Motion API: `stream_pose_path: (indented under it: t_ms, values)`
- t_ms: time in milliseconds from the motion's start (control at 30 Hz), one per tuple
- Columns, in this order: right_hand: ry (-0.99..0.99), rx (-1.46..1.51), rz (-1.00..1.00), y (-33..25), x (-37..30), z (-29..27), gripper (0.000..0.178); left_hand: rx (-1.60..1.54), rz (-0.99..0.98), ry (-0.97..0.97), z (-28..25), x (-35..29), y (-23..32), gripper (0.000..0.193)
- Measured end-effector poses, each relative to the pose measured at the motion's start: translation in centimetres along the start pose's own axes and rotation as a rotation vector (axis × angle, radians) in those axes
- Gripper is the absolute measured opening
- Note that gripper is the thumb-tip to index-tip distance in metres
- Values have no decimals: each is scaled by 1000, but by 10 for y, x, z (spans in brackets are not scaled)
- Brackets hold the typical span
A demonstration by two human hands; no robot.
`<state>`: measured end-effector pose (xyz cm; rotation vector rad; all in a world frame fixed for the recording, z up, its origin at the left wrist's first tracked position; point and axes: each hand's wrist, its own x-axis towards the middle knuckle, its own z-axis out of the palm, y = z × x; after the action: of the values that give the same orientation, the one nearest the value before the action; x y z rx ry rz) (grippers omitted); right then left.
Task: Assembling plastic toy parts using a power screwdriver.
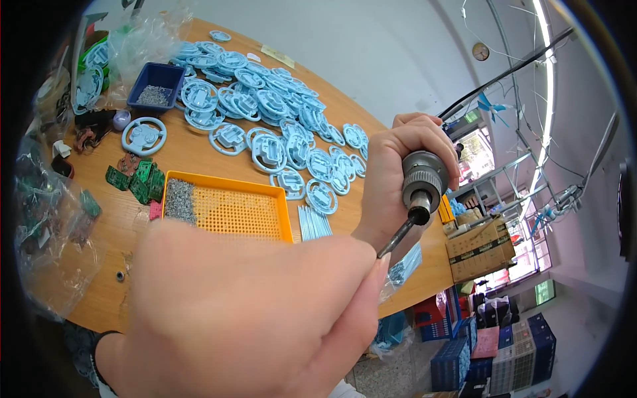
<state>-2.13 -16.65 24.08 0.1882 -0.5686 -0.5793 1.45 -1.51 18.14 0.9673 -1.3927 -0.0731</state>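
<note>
My right hand (411, 142) is raised and wrapped round an electric screwdriver (424, 178), whose ribbed metal nose points down toward me. A dark bit (400, 233) sticks out of it. My left hand (259, 305), large and close in front, pinches the bit's end between thumb and finger; whether a screw sits there is hidden. Behind the left hand lies a yellow tray (284, 209) with a perforated insert and small metal screws (179, 199) heaped at its left end. The left hand covers the tray's near side.
Light-blue toy steering-wheel parts (272, 103) pile up across the wooden table (352, 229). One wheel (144, 136) lies apart at left, near green circuit boards (142, 180) and a dark-blue bin (156, 86) of small metal pieces. Light-blue rods (313, 222) lie beside the tray. Cardboard boxes (481, 251) stand at right.
</note>
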Motion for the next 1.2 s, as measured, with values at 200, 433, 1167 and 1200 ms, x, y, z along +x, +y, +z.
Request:
stream_pose_path:
  t_ms: [200,433,1167,1200]
  values:
    - [28,-103,-18,-16,5,-5,27,100,-228,35,-14,21,28,6]
    - [37,-207,-20,-15,5,-4,33,366,-296,-90,-32,39,29,8]
    - [-177,-413,-165,-17,-6,-16,32,-62,-444,-92,-37,24,-3,8]
    - [-130,-425,-187,-17,-7,-14,37,-266,-592,-75,-36,26,-7,12]
